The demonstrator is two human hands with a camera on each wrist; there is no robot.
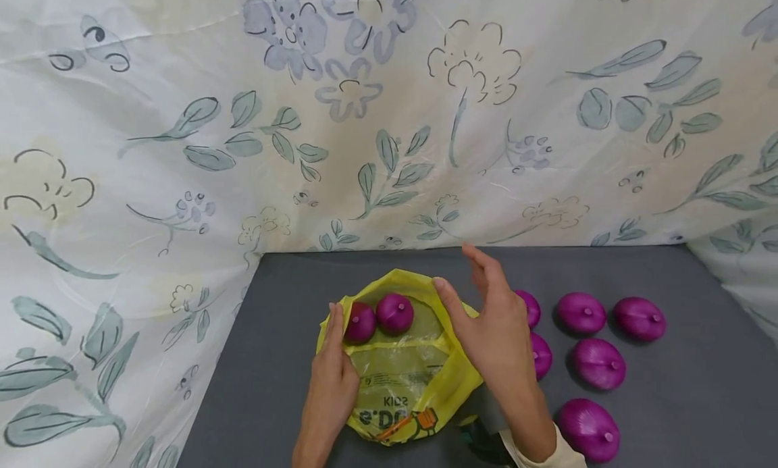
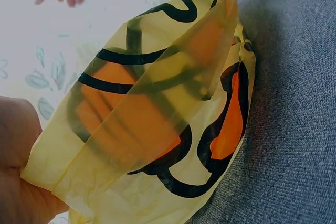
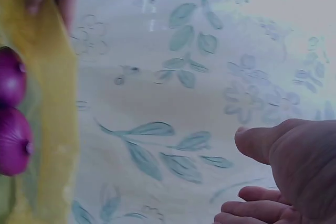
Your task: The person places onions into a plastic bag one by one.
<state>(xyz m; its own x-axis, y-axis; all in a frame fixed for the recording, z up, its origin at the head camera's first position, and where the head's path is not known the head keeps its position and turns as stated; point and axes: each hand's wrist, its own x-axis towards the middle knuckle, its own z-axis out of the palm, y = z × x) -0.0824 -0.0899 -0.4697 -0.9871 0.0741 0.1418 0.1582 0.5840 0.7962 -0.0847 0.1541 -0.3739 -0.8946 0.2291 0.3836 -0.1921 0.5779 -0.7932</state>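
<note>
We see a yellow bag (image 1: 458,380), its mouth open, on a grey table (image 1: 681,400), with two purple onions (image 1: 395,313) inside at the far left. The left hand (image 1: 331,380) pinches the left rim; the right hand (image 1: 500,333), thumb spread and grasping nothing, hovers by the right rim. Rightward we count six loose onions (image 1: 598,364), two partly hidden by that hand.

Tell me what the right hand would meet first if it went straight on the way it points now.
Most likely the floral cloth behind the dark tabletop; the head view shows nothing between it and the right hand, though depth is unclear.
</note>
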